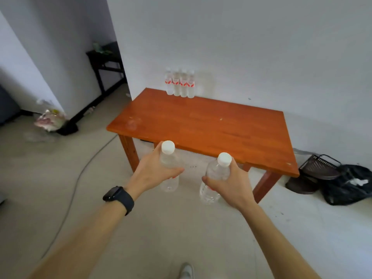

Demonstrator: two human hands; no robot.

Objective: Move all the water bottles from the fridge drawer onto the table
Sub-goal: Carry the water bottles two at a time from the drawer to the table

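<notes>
My left hand [152, 171] grips a clear water bottle [168, 158] with a white cap, held upright in front of the near edge of the orange wooden table [211, 125]. My right hand [231, 184] grips a second clear bottle [216, 172], tilted a little to the right, just short of the same edge. Several water bottles with red-and-white labels [180, 83] stand in a tight group at the table's far left corner, against the wall. The fridge drawer is out of sight.
A grey cable [80, 172] runs across the floor left of the table. A dark basket [318, 170] and a black bag [350, 184] lie on the floor at the right. A dark side table [104, 57] stands at the back left, with a plastic bag [50, 119] near it.
</notes>
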